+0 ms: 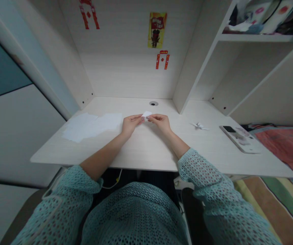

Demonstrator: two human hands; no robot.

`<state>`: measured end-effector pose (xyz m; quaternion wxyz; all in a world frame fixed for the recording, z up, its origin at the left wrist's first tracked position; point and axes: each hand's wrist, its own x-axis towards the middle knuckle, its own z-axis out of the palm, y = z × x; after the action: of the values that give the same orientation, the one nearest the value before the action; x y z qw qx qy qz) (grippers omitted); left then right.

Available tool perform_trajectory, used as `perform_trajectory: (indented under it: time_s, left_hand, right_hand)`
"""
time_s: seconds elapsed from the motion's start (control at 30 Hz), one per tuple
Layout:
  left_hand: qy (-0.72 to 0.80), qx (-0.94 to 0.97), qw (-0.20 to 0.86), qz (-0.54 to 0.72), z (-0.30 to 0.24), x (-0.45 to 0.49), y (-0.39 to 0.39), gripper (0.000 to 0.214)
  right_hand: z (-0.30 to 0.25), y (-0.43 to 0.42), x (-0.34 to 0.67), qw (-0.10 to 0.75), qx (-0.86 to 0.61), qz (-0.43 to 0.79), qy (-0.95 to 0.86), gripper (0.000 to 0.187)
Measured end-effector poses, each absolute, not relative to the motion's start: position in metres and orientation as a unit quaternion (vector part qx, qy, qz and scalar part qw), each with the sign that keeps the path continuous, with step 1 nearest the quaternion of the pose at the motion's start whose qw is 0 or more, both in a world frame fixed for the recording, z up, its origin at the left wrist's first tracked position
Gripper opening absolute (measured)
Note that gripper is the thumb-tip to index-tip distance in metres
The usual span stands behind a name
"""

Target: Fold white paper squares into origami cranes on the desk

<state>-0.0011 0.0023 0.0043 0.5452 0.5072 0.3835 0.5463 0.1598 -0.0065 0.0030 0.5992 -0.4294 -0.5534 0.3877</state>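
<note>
Between my two hands, a small folded piece of white paper [147, 113] is held just above the white desk [146, 149]. My left hand [132, 123] pinches its left side with the fingertips. From the other side, my right hand [160, 121] grips it between thumb and fingers. The fingers partly cover the paper, so its full folded shape is hidden. Left of my left hand lie several white paper sheets [87, 126], spread and overlapping. To the right of my right hand rests a small folded white paper figure [199, 126], which looks like a paper crane.
A phone in a pale case [239, 139] lies near the desk's right end. Behind my hands is a round cable hole [153, 103]. An upright divider [200, 61] stands at the back right, below a loaded shelf [258, 38]. Red cloth [284, 146] lies beyond the right edge.
</note>
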Motion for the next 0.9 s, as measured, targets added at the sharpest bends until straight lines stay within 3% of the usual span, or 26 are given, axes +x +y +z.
perform_trajectory:
  time_s: [0.37,0.9]
  left_hand:
    - [0.397,0.494,0.545,0.550,0.0047,0.0011,-0.0013,0.038]
    - [0.385,0.524,0.507,0.565,0.0042,0.0021,-0.0040,0.040]
  right_hand:
    - [0.0008,-0.0061,0.1553,0.609,-0.423,0.448,-0.500,0.033]
    - [0.0023,-0.0080,0.1569,0.629,-0.405,0.403,-0.527,0.035]
